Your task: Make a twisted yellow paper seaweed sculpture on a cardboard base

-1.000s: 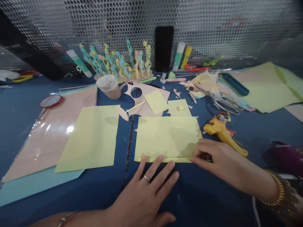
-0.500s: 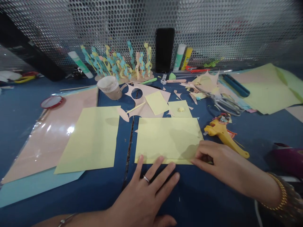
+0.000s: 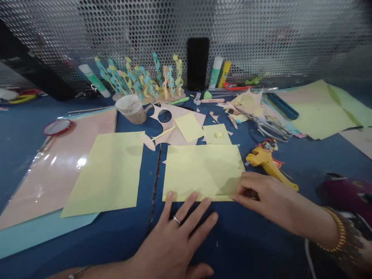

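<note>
Pale yellow paper sheet [image 3: 202,172] lying flat on blue tabletop [image 3: 261,240], right hand [image 3: 261,193] pinching its near edge by 1 corner, left hand [image 3: 174,240] open and apart, fingertips at that edge; edge calling for steady holding.

Matt, smooth pale yellow rectangular paper sheet [image 3: 203,172]; glossy clear plastic sleeve [image 3: 58,170]; shiny perforated silver metal panel [image 3: 186,23].
</note>
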Demonstrator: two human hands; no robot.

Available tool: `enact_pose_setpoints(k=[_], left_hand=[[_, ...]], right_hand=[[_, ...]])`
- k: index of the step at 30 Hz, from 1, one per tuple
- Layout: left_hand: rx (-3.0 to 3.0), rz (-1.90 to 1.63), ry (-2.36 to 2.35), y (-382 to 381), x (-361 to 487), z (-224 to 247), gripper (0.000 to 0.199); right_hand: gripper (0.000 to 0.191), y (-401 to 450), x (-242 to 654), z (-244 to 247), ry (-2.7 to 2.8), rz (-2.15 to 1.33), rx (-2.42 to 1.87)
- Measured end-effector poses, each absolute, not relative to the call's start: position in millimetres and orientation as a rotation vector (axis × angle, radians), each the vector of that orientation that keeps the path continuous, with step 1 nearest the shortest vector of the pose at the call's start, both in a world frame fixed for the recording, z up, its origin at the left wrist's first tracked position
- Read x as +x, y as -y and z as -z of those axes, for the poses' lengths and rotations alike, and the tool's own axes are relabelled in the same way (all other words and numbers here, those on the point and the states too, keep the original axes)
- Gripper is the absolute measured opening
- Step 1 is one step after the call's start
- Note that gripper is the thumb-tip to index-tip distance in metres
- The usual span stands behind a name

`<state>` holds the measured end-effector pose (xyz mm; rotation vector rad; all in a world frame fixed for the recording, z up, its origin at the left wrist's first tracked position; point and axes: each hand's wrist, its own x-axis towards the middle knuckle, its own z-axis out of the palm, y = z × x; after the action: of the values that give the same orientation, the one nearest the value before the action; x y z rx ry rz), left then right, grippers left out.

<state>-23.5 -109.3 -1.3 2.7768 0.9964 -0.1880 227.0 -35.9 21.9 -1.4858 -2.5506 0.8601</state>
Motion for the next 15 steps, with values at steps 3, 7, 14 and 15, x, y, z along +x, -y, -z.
enact_pose_setpoints(k=[3,7,14,15], left_hand=[[2.777,0.183,-0.994,110.5,-25.2,2.4,0.087],[2.800,0.147,-0.997,111.0,-26.1,4.3,0.086],[2.850,0.074,-1.024,111.3,-25.3,4.7,0.085],[2.853,0.066,-1.023,111.4,-25.8,4.9,0.084]], right_hand=[[0.017,53.6,227.8,-31.0,2.446,-0.567,-1.449],[0.034,89.6,208.4,-23.6,2.545,-0.188,-1.056],[0.040,110.5,182.7,11.0,2.601,0.142,-1.197],[0.040,111.0,182.6,12.2,2.602,0.133,-1.208]])
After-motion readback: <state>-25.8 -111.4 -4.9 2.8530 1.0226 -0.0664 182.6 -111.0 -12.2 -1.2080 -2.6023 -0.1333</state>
